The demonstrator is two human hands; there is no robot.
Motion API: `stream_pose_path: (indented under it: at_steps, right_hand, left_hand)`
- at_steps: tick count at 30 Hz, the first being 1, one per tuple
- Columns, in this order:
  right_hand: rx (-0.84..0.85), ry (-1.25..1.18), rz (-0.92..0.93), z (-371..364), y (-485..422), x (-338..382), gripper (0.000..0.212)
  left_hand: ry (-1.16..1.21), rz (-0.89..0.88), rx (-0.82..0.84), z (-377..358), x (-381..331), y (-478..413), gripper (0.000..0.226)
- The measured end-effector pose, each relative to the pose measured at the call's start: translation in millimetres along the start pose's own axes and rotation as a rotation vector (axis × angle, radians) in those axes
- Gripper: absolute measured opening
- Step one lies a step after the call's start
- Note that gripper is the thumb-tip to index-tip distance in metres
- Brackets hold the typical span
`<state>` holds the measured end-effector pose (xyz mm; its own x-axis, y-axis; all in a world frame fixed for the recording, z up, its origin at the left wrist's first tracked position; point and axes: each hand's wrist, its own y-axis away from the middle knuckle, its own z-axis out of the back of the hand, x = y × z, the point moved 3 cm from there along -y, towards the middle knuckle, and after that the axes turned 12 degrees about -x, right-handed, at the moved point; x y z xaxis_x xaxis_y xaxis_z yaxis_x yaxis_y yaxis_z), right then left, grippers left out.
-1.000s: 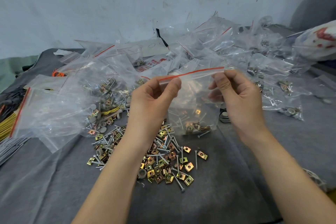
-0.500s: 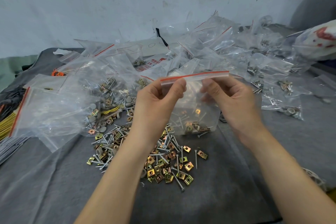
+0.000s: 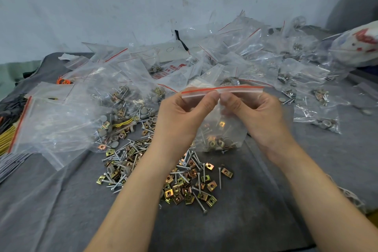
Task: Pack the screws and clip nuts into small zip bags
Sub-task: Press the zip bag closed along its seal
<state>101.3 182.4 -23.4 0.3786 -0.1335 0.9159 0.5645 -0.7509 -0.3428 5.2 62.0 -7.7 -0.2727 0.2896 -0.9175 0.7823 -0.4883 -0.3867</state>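
Sealing step: part-filled zip bag (image 3: 223, 129) held above loose screws and clip nuts (image 3: 184, 182) on bench (image 3: 245, 223), left hand (image 3: 182, 118) and right hand (image 3: 257, 116) fingers (image 3: 208, 101) pinching its zip strip (image 3: 241, 88) mid-span; next, presumably, press outward to both ends.

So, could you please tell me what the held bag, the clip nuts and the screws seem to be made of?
Zip bag: thin clear plastic film, glossy and crinkled; its contents show through, and it has a red-lined seal strip.
Clip nuts: folded sheet metal, probably steel with yellowish iridescent plating, judging by the gold-to-copper sheen.
Screws: silvery metal, likely plated steel, given the bright glints.
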Motion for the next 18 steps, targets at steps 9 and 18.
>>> stream_pose_path:
  at_steps: [9,18]
  right_hand:
    - [-0.012,0.007,0.012,0.8,0.3,1.8,0.013]
    - [-0.019,-0.005,0.039,0.4,0.8,1.2,0.015]
  left_hand:
    - [0.018,0.024,-0.057,-1.5,1.4,1.1,0.008]
    - [0.01,-0.01,-0.002,-3.5,-0.5,2.7,0.006]
